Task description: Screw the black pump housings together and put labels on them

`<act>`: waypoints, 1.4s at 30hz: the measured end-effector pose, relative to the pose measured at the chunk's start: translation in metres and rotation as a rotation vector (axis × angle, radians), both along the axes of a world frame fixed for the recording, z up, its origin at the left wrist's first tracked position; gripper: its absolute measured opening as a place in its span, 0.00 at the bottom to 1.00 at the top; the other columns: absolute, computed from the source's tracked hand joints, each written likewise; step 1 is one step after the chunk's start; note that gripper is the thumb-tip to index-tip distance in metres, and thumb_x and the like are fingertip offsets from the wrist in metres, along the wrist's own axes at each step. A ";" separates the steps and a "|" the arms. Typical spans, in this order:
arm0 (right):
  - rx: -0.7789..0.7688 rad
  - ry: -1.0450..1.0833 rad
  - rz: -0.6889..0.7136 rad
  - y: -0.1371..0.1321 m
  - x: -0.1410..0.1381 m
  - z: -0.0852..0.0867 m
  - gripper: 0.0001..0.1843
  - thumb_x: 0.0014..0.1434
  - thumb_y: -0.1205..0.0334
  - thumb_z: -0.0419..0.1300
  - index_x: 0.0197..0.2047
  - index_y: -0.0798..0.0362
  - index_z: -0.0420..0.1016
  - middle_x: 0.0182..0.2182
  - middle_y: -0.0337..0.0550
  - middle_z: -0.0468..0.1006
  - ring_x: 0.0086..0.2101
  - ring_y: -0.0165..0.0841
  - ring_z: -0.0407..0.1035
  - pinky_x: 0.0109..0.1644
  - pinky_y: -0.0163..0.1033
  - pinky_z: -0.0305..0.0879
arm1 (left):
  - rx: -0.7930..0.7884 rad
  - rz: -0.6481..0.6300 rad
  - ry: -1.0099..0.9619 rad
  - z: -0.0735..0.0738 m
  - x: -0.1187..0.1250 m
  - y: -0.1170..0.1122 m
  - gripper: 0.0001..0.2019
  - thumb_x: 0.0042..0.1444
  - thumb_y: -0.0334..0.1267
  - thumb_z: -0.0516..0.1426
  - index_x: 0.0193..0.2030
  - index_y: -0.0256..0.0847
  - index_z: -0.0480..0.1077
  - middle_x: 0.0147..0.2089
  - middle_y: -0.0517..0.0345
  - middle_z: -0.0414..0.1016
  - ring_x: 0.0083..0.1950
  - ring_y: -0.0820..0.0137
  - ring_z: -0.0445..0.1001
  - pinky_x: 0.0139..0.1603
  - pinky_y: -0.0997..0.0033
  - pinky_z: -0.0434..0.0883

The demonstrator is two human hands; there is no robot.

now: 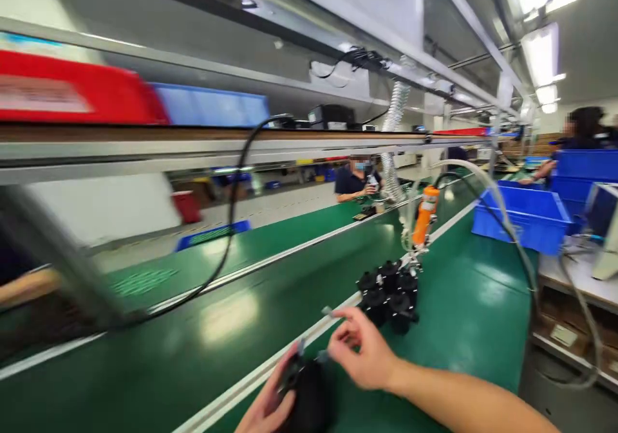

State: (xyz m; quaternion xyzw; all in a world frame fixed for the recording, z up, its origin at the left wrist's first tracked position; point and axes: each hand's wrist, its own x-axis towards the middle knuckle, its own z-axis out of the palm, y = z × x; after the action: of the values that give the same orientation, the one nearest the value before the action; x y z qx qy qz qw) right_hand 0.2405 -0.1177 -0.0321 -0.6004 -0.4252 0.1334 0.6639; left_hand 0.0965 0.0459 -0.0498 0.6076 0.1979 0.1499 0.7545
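Observation:
My left hand (265, 407) grips a black round part (309, 394) at the bottom of the view, fingers wrapped around its left side. My right hand (364, 349) hovers just above the part, thumb and fingers pinched on a small grey piece (327, 311); motion blur hides what the piece is. Both hands are over the near green bench (463, 311), close to the white rail beside the conveyor belt (193, 330). A cluster of several black parts (389, 291) stands on the bench just beyond my right hand.
An orange powered screwdriver (425, 217) hangs on hoses above the black cluster. Blue bins (526, 217) sit at the right. A black cable (232, 227) loops down over the belt. One person (357, 179) works across the belt, another person (579, 137) at far right.

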 end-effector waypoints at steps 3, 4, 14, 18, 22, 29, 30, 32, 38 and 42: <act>-0.030 0.100 0.132 -0.008 -0.004 -0.002 0.30 0.66 0.50 0.63 0.66 0.52 0.62 0.36 0.39 0.76 0.34 0.31 0.70 0.41 0.37 0.66 | -0.074 -0.167 -0.104 -0.015 -0.005 0.010 0.47 0.50 0.57 0.73 0.75 0.55 0.62 0.77 0.54 0.65 0.76 0.49 0.63 0.74 0.56 0.64; -0.047 0.122 0.167 -0.010 -0.006 -0.003 0.30 0.66 0.51 0.63 0.66 0.52 0.61 0.36 0.39 0.76 0.34 0.31 0.70 0.41 0.37 0.66 | -0.115 -0.212 -0.120 -0.018 -0.006 0.013 0.48 0.50 0.54 0.74 0.76 0.56 0.61 0.76 0.51 0.66 0.75 0.48 0.66 0.73 0.56 0.65; -0.173 0.176 0.259 -0.012 -0.030 -0.008 0.34 0.66 0.54 0.64 0.69 0.52 0.56 0.35 0.37 0.75 0.34 0.30 0.67 0.38 0.36 0.63 | -0.222 -0.439 -0.276 -0.021 -0.013 0.014 0.46 0.55 0.45 0.74 0.77 0.57 0.58 0.69 0.47 0.73 0.69 0.51 0.71 0.70 0.55 0.62; -0.199 0.132 0.226 -0.011 -0.035 -0.010 0.34 0.65 0.59 0.64 0.70 0.51 0.58 0.35 0.37 0.76 0.33 0.30 0.67 0.37 0.36 0.61 | -0.213 -0.440 -0.282 -0.022 -0.013 0.016 0.46 0.56 0.45 0.73 0.78 0.56 0.57 0.69 0.46 0.72 0.70 0.51 0.70 0.70 0.54 0.61; -0.212 0.068 0.211 -0.011 -0.038 -0.011 0.34 0.65 0.60 0.63 0.71 0.51 0.58 0.35 0.37 0.77 0.32 0.30 0.67 0.35 0.36 0.62 | -0.214 -0.438 -0.282 -0.022 -0.013 0.014 0.48 0.57 0.45 0.73 0.79 0.55 0.54 0.69 0.45 0.73 0.68 0.51 0.72 0.71 0.54 0.61; -0.208 -0.028 0.186 -0.011 -0.041 -0.013 0.33 0.66 0.61 0.62 0.71 0.50 0.58 0.35 0.37 0.79 0.31 0.30 0.69 0.32 0.35 0.63 | -0.214 -0.410 -0.264 -0.024 -0.014 0.013 0.50 0.55 0.47 0.74 0.79 0.53 0.53 0.69 0.45 0.72 0.67 0.52 0.71 0.69 0.57 0.61; -0.208 -0.044 0.181 -0.011 -0.041 -0.014 0.33 0.66 0.61 0.62 0.71 0.50 0.58 0.35 0.37 0.79 0.31 0.30 0.69 0.32 0.34 0.63 | -0.214 -0.409 -0.266 -0.024 -0.014 0.014 0.50 0.55 0.47 0.74 0.79 0.53 0.54 0.68 0.45 0.73 0.67 0.52 0.72 0.68 0.57 0.62; -0.218 -0.109 0.166 -0.012 -0.041 -0.015 0.33 0.66 0.62 0.62 0.71 0.49 0.58 0.35 0.36 0.79 0.29 0.30 0.70 0.32 0.34 0.64 | -0.218 -0.411 -0.270 -0.024 -0.014 0.014 0.48 0.55 0.46 0.74 0.78 0.54 0.56 0.68 0.46 0.73 0.66 0.53 0.72 0.68 0.58 0.62; -0.203 -0.717 0.125 -0.016 -0.035 -0.018 0.25 0.72 0.58 0.56 0.70 0.50 0.66 0.42 0.48 0.83 0.39 0.39 0.76 0.44 0.44 0.70 | -0.231 -0.443 -0.269 -0.019 -0.016 0.016 0.46 0.58 0.42 0.72 0.78 0.56 0.55 0.60 0.51 0.78 0.59 0.59 0.76 0.64 0.61 0.65; -0.254 -0.746 0.113 -0.018 -0.011 -0.018 0.29 0.71 0.50 0.58 0.70 0.52 0.68 0.45 0.52 0.83 0.42 0.42 0.76 0.46 0.45 0.69 | -0.217 -0.449 -0.279 -0.019 -0.017 0.017 0.45 0.56 0.44 0.73 0.77 0.57 0.58 0.64 0.50 0.76 0.64 0.57 0.74 0.68 0.59 0.63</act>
State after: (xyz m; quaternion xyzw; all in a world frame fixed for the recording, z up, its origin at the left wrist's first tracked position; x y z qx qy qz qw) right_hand 0.2294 -0.1352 -0.0502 -0.6607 -0.6498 -0.0058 0.3757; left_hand 0.0796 0.0629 -0.0689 0.5255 -0.0325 0.0392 0.8492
